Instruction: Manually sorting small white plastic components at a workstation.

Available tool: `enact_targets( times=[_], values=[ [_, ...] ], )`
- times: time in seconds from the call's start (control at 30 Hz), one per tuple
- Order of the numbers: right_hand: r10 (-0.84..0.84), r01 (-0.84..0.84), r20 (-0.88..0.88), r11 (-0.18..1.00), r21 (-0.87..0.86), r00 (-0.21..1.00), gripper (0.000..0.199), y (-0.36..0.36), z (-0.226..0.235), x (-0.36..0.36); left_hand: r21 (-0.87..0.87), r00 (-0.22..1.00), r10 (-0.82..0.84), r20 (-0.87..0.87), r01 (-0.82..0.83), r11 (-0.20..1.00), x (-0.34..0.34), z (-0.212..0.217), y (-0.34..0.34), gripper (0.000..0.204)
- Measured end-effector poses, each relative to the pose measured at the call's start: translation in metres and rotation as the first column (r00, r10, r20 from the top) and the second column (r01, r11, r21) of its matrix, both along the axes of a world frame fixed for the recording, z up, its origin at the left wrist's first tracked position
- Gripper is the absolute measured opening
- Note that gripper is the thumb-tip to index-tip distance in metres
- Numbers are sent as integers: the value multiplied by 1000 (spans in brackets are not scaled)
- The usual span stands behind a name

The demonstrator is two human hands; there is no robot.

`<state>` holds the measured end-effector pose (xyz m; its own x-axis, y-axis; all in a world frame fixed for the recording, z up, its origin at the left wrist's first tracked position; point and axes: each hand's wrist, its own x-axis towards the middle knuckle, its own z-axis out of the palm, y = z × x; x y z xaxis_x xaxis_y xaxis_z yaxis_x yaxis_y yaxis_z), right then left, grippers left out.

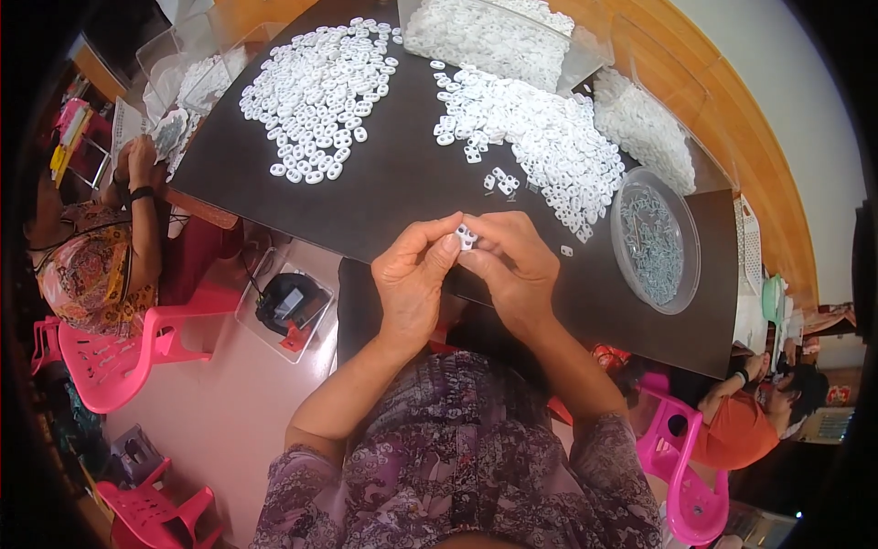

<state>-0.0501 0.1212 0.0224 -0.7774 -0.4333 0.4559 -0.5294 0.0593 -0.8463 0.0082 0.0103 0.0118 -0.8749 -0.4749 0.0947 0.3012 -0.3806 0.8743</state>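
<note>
Over the near edge of the dark table (384,197), my left hand (409,279) and my right hand (519,270) meet at their fingertips. Pinched between both thumbs and forefingers is a small white plastic piece with dark holes (465,239). My fingers cover part of it. Just beyond my hands lie a few loose white pieces (502,181) with small grey metal pins (489,191) beside them. A single white piece (566,250) rests to the right of my right hand.
A heap of oval two-holed white pieces (320,87) spreads at the far left, another white heap (540,128) at the far right. Clear bins hold more (485,37). A round clear tub (692,265) contains grey pins. Co-workers sit left (101,256) and right (736,430).
</note>
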Motion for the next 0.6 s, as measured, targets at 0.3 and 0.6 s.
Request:
enact_targets(
  times=[0.3,0.6],
  values=[
    [-34,39,52,994,-103,998,31,-7,-2,10,-10,997,72,-26,-72,997,3,0,7,18],
    [-54,53,-35,997,-49,998,30,-9,3,15,-155,981,178,-76,-188,970,4,1,7,15]
  ],
)
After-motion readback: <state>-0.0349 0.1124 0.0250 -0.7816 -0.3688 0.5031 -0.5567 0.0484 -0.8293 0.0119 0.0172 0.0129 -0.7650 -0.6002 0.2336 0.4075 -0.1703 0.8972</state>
